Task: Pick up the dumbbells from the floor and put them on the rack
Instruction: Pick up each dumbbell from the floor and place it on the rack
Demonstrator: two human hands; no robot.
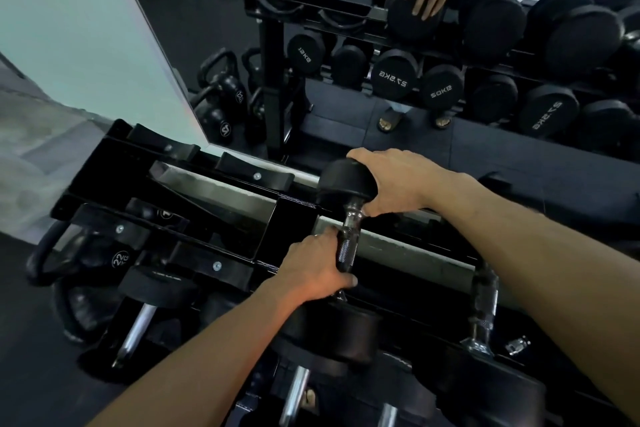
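A black dumbbell (346, 215) with rounded rubber ends and a knurled metal handle lies across the top tier of the black steel rack (221, 204), a little right of the frame's middle. The left hand (313, 270) wraps its fingers round the textured handle. The right hand (391, 180) cups the far rubber end, its thumb reaching down to the chrome collar. To the lower right, another dumbbell (483, 315) with a shiny handle rests on the rack. Along the upper half of the frame, a wall mirror (450, 80) reflects rows of round black weights. At lower left sits a kettlebell (86, 263) with a curved handle.
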